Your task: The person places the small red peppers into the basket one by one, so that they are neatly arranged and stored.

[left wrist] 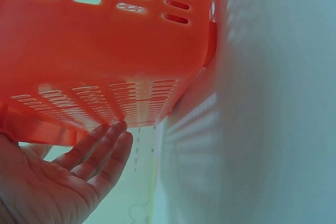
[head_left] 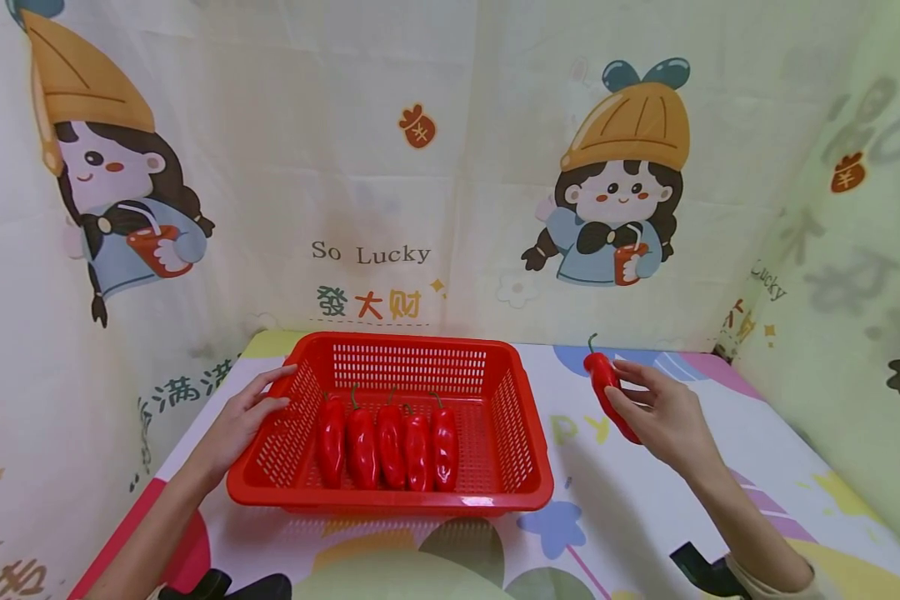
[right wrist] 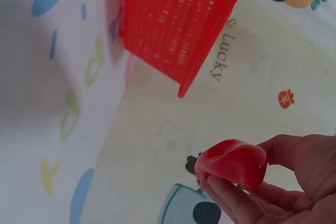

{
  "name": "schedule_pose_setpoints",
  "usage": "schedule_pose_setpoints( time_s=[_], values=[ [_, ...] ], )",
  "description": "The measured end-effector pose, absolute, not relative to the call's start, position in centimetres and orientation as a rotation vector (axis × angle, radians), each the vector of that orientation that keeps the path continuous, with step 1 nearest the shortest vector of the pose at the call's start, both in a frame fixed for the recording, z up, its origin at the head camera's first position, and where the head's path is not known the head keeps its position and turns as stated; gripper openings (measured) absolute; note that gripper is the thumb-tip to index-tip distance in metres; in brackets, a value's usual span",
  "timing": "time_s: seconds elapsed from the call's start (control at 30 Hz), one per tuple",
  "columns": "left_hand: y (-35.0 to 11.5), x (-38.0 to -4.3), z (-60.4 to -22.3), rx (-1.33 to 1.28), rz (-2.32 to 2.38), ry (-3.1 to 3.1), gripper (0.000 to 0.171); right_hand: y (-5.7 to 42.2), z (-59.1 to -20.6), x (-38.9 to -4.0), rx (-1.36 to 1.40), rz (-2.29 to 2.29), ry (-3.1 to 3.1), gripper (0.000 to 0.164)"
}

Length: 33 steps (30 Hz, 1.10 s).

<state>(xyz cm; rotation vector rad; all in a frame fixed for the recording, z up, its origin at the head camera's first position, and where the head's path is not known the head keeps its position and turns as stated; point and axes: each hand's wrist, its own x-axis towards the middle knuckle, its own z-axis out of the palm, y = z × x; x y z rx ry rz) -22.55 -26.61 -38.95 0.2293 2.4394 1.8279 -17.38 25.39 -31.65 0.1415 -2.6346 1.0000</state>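
Note:
My right hand (head_left: 663,421) pinches a shiny red pepper (head_left: 604,385) between thumb and fingers, above the table to the right of the basket. The pepper's green stem points up and away; in the right wrist view its rounded red end (right wrist: 233,162) faces the camera. At the left rim of a red plastic basket (head_left: 390,500), my left hand (head_left: 236,425) holds on with thumb and forefinger over the edge. Its other fingers (left wrist: 113,153) reach beneath the rim against the slotted outer wall. Several red peppers (head_left: 392,446) lie side by side inside the basket, stems toward the back.
The basket stands on a table with a colourful printed cover (head_left: 570,558). A pale cloth backdrop (head_left: 480,208) with cartoon figures and lettering rises behind the table and along both sides. Black straps (head_left: 708,571) sit at the wrists.

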Motion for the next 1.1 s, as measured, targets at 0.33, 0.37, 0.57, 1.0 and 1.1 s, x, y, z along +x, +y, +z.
schedule_pose_setpoints(
  time_s=[0.33,0.37,0.57,1.0,1.1],
  values=[
    [-26.7,-22.5,-39.0,0.237,1.825,2.440,0.061,22.2,-30.9,-17.0,0.179,1.119,-2.589,0.044],
    [-26.7,-22.6,-39.0,0.238,1.821,2.446,0.061,21.9,-30.9,-17.0,0.190,1.139,-2.580,0.043],
    [-26.7,-22.5,-39.0,0.249,1.824,2.447,0.060,19.7,-31.0,-17.0,0.257,1.197,-2.542,0.039],
    [-26.6,-22.4,-38.9,0.252,1.816,2.449,0.062,15.7,-32.5,-17.6,0.350,1.270,-2.555,0.041],
    [-26.6,-22.4,-38.9,0.251,1.811,2.450,0.063,14.9,-32.8,-17.8,0.365,1.241,-2.556,0.042]
  ],
)
